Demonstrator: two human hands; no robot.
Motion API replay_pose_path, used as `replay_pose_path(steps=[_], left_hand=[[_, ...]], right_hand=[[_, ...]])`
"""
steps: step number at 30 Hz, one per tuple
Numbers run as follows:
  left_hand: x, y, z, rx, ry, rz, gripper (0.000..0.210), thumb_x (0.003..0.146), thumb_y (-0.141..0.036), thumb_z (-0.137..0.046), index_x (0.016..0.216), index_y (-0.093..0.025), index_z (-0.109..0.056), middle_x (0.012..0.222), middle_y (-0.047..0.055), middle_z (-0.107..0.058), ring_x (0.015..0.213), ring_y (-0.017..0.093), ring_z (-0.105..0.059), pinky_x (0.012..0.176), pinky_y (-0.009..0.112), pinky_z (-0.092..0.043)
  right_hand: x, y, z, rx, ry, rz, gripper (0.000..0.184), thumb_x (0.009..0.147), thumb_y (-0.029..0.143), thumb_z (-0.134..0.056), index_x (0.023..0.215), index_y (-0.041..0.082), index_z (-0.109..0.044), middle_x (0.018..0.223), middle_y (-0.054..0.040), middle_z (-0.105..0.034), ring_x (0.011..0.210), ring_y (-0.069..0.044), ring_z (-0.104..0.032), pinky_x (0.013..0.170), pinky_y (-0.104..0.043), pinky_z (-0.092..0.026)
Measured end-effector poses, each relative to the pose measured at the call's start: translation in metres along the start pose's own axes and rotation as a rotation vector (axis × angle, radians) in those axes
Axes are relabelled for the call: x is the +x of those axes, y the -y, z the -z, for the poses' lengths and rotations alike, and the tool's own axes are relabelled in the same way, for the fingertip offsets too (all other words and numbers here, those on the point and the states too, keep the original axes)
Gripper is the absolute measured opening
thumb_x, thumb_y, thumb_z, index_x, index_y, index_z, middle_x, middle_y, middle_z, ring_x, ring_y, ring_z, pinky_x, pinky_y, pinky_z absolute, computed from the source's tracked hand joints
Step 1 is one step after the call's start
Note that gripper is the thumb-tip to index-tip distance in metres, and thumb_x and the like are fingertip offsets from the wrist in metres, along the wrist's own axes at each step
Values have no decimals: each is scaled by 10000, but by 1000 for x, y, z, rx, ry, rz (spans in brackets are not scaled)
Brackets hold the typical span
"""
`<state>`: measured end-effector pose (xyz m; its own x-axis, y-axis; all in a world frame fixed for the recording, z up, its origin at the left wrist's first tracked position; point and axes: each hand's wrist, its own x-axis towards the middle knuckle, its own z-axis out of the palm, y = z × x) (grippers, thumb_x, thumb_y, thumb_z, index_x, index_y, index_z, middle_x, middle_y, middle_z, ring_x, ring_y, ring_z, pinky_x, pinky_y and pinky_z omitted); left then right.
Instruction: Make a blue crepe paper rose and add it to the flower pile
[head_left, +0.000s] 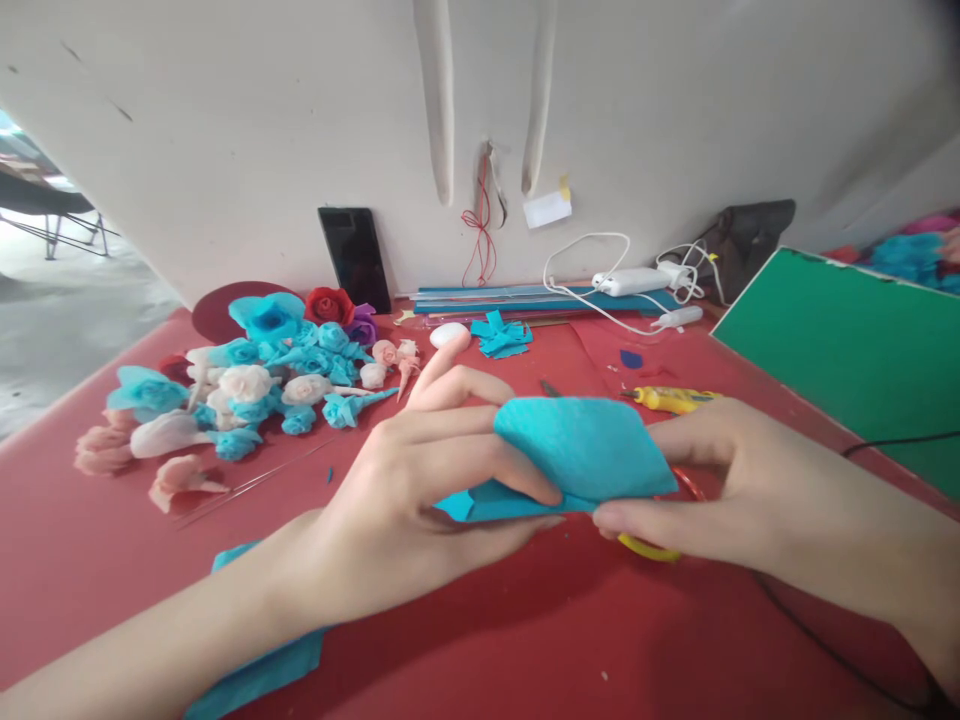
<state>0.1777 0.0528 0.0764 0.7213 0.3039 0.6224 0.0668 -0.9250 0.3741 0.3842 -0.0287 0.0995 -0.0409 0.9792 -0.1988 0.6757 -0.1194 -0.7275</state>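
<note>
One red surface (525,650) carries the items listed below; clock positions are read from the centre of the view. A green board (840,350) slants at 3 o'clock. A cluster of fabric-like flowers (247,385), in light blue, white and pink, lies at 9 o'clock, with a red and a purple bloom at its rear.

The left hand (420,470), at 7 o'clock, is clamped on the light blue paper (585,445): index finger above, thumb below, remaining fingers raised and spread. The right hand (735,490), at 4 o'clock, pinches the opposite end of the same paper, its thumb on the near edge and its other fingertips hidden. The paper is located at 4 o'clock, between both hands, with a curved upper panel above a narrow lower strip.

A second blue piece (277,677) lies at 7 o'clock, partly covered by the left forearm. A black phone (356,260) stands tilted at 10 o'clock. A white power unit (628,282) with cables rests at 2 o'clock. A yellow-handled tool (667,400) lies just past 3 o'clock. Blue strips (501,338) form a small pile near the centre, toward 1 o'clock. A white oval piece (448,336) sits just beside them, toward 10 o'clock.
</note>
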Motion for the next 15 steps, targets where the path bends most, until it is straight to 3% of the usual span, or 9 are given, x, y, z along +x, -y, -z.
replay_pose_path(steps=[6,10,13,15], left_hand=[[3,0,2,17,-65,36,175,688,-151,-732,726,-255,-597,691,-72,-677,823,150,-627,900,346,-483],[5,3,5,41,-117,27,183,672,-120,-746,729,-229,-611,713,-73,-666,802,119,-604,852,271,-493],[4,5,5,2,-142,45,178,669,-127,-749,724,-231,-616,752,-78,-677,796,119,-601,875,272,-484],[3,6,3,-13,-150,74,191,661,-130,-761,722,-242,-619,710,-87,-677,771,122,-601,804,257,-503]], right_hand=[[-2,-4,8,-69,38,-36,361,755,531,-567,599,214,-644,600,-8,-617,591,-177,-565,576,-283,-415],[-4,-9,16,-33,42,-18,268,765,460,-605,662,227,-689,649,3,-641,572,-138,-573,489,-214,-421],[-3,-11,19,-55,26,23,175,752,393,-626,678,251,-698,645,16,-640,606,-133,-589,541,-195,-458],[-1,-11,17,-52,32,41,155,757,391,-617,762,268,-710,739,12,-664,674,-153,-613,580,-209,-475]])
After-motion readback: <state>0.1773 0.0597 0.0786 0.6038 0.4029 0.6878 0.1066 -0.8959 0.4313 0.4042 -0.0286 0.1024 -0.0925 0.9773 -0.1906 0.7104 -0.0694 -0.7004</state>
